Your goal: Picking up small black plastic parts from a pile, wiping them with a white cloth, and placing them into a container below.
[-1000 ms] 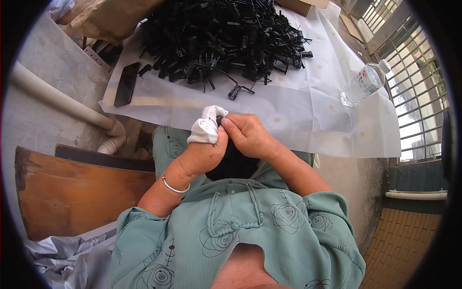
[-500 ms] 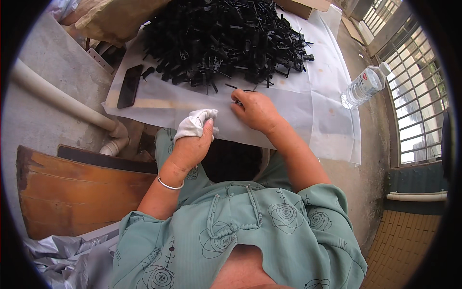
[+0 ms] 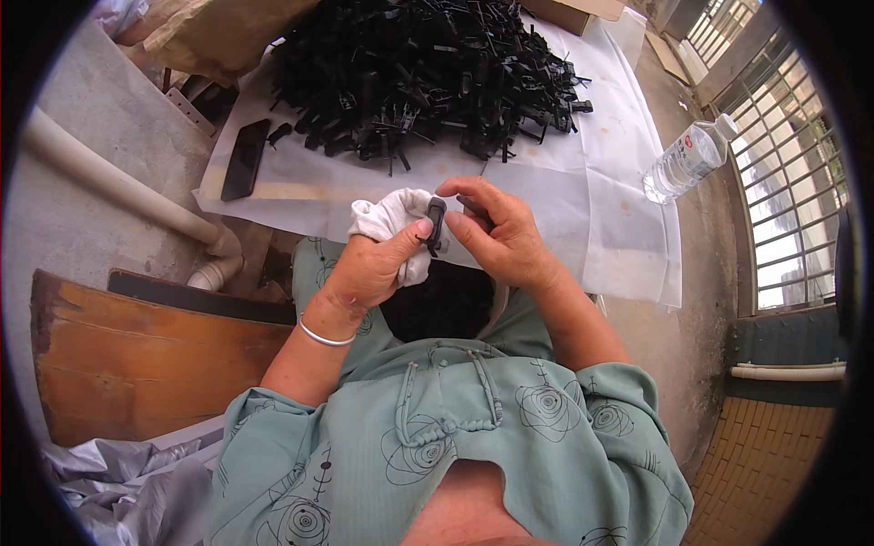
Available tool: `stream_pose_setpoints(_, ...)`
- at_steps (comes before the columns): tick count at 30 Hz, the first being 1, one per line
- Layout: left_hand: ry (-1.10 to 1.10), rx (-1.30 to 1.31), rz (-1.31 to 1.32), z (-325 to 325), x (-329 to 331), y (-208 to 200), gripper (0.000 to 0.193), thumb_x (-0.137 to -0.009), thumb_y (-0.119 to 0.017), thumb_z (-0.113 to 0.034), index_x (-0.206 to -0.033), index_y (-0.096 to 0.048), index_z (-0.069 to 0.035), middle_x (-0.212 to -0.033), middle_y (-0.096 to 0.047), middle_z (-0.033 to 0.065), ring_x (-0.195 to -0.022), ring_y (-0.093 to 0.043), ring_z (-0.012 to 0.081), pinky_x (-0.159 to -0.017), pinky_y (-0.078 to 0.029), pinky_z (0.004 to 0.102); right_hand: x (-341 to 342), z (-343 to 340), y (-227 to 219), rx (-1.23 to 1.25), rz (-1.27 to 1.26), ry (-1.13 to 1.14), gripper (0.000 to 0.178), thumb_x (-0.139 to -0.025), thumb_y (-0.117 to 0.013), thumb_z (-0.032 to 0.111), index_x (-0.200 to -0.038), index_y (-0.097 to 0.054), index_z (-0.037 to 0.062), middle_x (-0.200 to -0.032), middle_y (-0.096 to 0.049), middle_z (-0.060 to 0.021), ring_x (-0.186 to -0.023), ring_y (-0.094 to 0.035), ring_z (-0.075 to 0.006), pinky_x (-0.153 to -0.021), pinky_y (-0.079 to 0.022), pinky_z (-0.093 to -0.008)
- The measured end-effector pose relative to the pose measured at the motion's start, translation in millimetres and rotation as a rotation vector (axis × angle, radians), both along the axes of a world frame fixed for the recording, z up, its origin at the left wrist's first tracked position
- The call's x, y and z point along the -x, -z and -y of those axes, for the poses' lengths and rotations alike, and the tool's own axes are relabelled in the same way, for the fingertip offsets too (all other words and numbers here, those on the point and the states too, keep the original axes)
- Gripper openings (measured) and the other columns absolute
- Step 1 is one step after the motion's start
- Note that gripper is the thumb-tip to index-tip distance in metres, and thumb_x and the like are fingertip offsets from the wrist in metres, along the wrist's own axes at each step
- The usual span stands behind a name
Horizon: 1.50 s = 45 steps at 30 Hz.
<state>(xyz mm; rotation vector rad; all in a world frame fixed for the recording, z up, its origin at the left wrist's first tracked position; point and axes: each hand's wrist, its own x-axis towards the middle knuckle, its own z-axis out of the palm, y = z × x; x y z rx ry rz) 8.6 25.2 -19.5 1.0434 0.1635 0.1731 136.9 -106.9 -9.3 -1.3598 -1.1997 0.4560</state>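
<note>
My left hand [image 3: 371, 268] is closed around a bunched white cloth [image 3: 393, 217] and a small black plastic part [image 3: 436, 223], its thumb pressed on the part. The part stands roughly upright, with its top end towards the pile. Close on its right is my right hand [image 3: 505, 232], fingers curled, with a dark narrow piece [image 3: 472, 207] partly hidden between them; its kind cannot be made out. Ahead of both hands a large heap of black plastic parts [image 3: 410, 82], many with thin sprues, lies on a white plastic sheet [image 3: 583, 218].
A black phone [image 3: 245, 159] lies on the sheet at the left, beside a loose black part. At the right edge stands a clear water bottle [image 3: 689, 159]. Dark pieces fill a container [image 3: 446, 305] below the table edge. A cardboard box [image 3: 572, 14] is at the back.
My right hand has drawn back from the pile's edge towards my left hand. My left hand has moved right and up, and the black part now shows in its grip with the cloth.
</note>
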Motion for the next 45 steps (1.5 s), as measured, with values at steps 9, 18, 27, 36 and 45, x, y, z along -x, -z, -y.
stream_pose_setpoints(9,-0.06,-0.312,0.032,11.9,2.1,-3.8,0.029,-0.086,-0.052,-0.002,-0.114,-0.045,0.002,-0.088,-0.056,0.006,-0.063,-0.054,0.0078,-0.053,-0.046,0.0198,10.3,-13.6,5.3,0.05,-0.008,0.276,0.018,-0.08,-0.068,0.011,-0.077,-0.052,0.0027,-0.057,-0.041,0.0017,-0.054,-0.035,-0.0043,-0.046,-0.031,-0.0208)
stream_pose_setpoints(18,-0.43,-0.989,-0.004,18.4,-0.6,6.9,0.028,-0.078,-0.059,-0.002,-0.105,-0.055,0.003,-0.091,-0.061,0.0107,-0.073,-0.059,0.016,-0.067,-0.049,0.0259,17.5,-7.0,13.8,0.171,0.047,0.116,0.029,-0.09,-0.051,0.019,-0.071,-0.052,-0.0025,-0.057,-0.047,-0.013,-0.051,-0.039,-0.0179,-0.05,-0.038,-0.0325)
stream_pose_setpoints(27,-0.389,-0.714,0.162,20.1,-5.2,15.1,0.029,-0.084,-0.053,-0.003,-0.113,-0.047,0.001,-0.09,-0.057,0.0063,-0.078,-0.055,0.0147,-0.07,-0.047,0.0252,12.2,-5.3,23.4,0.167,-0.189,0.014,0.023,-0.092,-0.051,0.016,-0.08,-0.059,-0.0017,-0.066,-0.056,-0.0019,-0.063,-0.048,-0.0075,-0.057,-0.042,-0.0245)
stream_pose_setpoints(36,-0.21,-0.375,-0.043,13.1,-2.3,-0.3,0.03,-0.092,-0.041,-0.007,-0.122,-0.039,-0.005,-0.087,-0.053,0.0024,-0.056,-0.038,0.0042,-0.048,-0.034,0.0181,-4.9,8.0,15.9,0.064,0.245,0.081,0.012,-0.079,-0.066,0.01,-0.086,-0.062,0.0011,-0.064,-0.052,-0.0039,-0.055,-0.044,-0.009,-0.052,-0.038,-0.0228)
stream_pose_setpoints(45,-0.031,-0.244,-0.03,17.5,-1.5,-1.5,0.028,-0.088,-0.042,-0.006,-0.116,-0.04,-0.004,-0.08,-0.048,-0.0003,-0.054,-0.034,0.0016,-0.046,-0.03,0.0174,3.8,2.0,7.6,0.128,0.061,0.061,0.019,-0.087,-0.057,0.013,-0.073,-0.055,-0.0003,-0.059,-0.047,-0.0049,-0.053,-0.043,-0.0145,-0.052,-0.039,-0.0281)
